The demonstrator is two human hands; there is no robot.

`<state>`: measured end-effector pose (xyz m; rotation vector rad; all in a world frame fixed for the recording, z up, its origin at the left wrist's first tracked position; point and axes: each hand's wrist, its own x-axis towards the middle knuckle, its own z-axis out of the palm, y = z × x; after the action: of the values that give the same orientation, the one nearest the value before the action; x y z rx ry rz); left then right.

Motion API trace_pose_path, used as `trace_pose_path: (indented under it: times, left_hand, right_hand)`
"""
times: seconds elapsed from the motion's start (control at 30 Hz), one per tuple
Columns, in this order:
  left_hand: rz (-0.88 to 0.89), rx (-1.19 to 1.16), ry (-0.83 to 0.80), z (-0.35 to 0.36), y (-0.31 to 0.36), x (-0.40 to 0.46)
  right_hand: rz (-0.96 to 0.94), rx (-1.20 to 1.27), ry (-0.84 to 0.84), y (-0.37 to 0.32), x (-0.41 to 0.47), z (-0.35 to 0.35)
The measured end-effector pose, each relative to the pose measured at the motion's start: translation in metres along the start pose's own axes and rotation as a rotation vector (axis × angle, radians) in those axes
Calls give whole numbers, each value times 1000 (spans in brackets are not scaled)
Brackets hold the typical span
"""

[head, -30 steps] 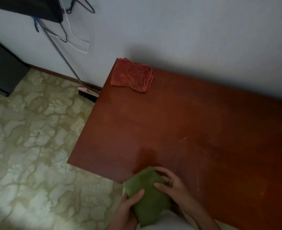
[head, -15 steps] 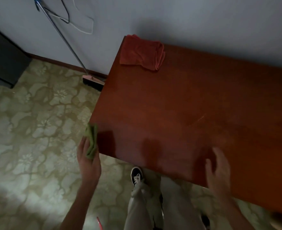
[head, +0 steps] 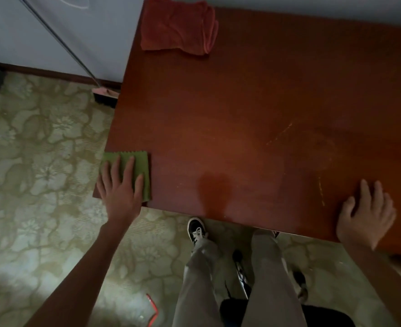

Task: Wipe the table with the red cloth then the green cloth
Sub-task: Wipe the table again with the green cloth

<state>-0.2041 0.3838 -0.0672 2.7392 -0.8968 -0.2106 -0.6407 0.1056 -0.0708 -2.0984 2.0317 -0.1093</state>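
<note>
Left hand: left hand point(head: 120, 187) lies flat on the green cloth point(head: 137, 168) at the near left corner of the worktop point(head: 253, 114), fingers straight and spread, pressing down on the fabric and curled round nothing.
Green cloth: folded into a rough square with a zigzag far edge, it sits right on that corner; its left side runs out past the worktop's left edge, over the floor point(head: 37, 142).
Right hand: right hand point(head: 366, 215) rests palm-down on the worktop's near edge, well over to the right, fingers loosely spread and lightly bent, holding nothing.
Hands apart: the two are well apart, one at each end of the near edge.
Red cloth: red cloth point(head: 179, 27) lies crumpled and folded at the far left corner, up against the wall point(head: 95, 27), and no hand touches it.
Worktop surface: dark reddish wood with pale scratch marks to the right of centre, plus a darker shadow patch near the middle of the near edge.
Below the edge: grey trouser legs point(head: 232, 279) and a black-and-white shoe point(head: 196, 230) stand on the patterned floor.
Left of the worktop: a broom point(head: 105, 96) leans on the wall, its head on the floor just beside the worktop's left edge.
Bottom of view: a thin red object point(head: 153, 312) lies on the floor; what it is cannot be told.
</note>
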Motion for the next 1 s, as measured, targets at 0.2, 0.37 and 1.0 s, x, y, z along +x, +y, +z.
trace_pose_path:
  times: [0.2,0.37,1.0]
  left_hand:
    - [-20,97,9,8,0,8]
    - [-96,119,60,18,22,2]
    - [651,23,-199,107,316,-142]
  right_hand:
    - [-21,34,47,2,0,0]
    - [-37,40,69,2,1,3]
    - [-55,24,125,6,0,6]
